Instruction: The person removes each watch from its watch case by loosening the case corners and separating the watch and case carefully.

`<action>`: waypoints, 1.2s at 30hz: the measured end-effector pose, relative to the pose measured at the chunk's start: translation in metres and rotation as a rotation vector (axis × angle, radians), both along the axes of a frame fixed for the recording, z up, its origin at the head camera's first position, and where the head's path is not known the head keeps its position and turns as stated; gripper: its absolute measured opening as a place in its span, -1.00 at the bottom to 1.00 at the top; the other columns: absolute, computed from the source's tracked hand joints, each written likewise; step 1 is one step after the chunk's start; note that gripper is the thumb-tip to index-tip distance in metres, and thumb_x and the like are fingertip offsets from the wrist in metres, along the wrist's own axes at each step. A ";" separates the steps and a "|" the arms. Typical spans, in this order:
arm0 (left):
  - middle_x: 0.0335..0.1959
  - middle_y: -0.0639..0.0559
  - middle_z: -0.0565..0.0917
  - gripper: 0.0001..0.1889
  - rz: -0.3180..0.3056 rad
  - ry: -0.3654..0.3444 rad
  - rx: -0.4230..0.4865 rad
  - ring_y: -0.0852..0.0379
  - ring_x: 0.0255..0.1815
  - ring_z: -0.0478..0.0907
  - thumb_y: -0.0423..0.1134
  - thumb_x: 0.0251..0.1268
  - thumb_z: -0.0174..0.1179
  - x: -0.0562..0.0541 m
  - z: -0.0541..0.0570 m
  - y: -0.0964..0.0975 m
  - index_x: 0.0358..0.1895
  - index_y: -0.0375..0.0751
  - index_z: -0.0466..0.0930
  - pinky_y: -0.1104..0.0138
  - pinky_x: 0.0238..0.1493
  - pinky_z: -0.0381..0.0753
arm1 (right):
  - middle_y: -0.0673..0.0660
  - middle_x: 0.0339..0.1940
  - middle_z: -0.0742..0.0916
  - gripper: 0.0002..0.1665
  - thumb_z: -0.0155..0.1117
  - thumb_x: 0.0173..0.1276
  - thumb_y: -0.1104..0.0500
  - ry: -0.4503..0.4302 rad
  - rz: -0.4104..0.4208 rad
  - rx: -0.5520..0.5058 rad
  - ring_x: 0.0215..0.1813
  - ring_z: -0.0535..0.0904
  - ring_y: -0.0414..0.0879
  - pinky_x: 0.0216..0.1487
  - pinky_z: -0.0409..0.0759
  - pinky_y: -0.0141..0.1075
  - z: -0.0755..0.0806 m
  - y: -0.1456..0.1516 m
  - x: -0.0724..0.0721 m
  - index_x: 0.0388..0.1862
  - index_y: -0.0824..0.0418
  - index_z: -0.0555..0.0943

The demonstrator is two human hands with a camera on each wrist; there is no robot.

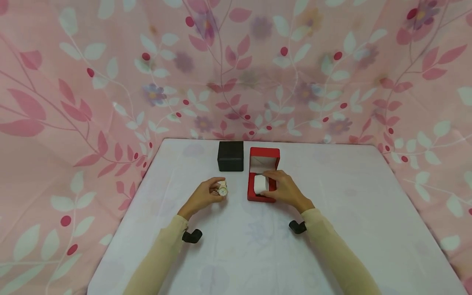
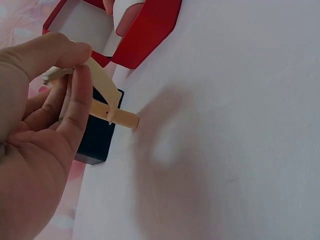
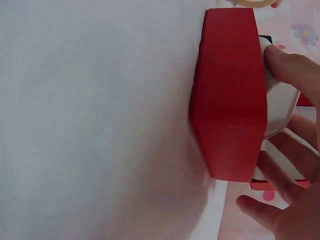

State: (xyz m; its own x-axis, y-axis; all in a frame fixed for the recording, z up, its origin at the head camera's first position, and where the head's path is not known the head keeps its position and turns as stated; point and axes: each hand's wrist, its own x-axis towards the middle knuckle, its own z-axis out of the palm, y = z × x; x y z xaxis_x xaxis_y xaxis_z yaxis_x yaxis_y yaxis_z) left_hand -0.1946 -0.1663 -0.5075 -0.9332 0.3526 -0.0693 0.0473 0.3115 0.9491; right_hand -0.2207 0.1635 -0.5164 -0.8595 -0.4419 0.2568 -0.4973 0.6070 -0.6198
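Observation:
A small wristwatch (image 1: 223, 190) with a round face and a cream strap is held up by my left hand (image 1: 202, 198), just above the table. In the left wrist view, thumb and fingers pinch its cream strap (image 2: 103, 84), with the strap's ends hanging free. My right hand (image 1: 289, 190) grips a white watch cushion (image 1: 260, 184) at the open red watch box (image 1: 262, 199). Its thumb is on the near side and its fingers on the far side. From the right wrist view, the box's red wall (image 3: 230, 100) hides the cushion's lower part.
A closed black box (image 1: 230, 157) stands just left of the red box's raised lid (image 1: 264, 152). Both are near the back edge of the white-covered table (image 1: 354, 196). Pink floral cloth (image 1: 236, 82) hangs behind the table and at its sides.

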 end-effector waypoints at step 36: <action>-0.12 -0.03 0.57 -0.37 0.067 0.164 -0.060 0.08 -0.09 0.54 -0.34 0.01 0.50 -0.012 -0.023 -0.006 0.24 -0.24 0.54 0.38 -0.09 0.63 | -0.01 0.14 0.58 -0.29 0.49 0.13 -0.13 -0.122 -0.080 0.066 0.20 0.31 -0.05 0.16 0.51 -0.01 -0.005 -0.003 -0.001 0.27 -0.04 0.54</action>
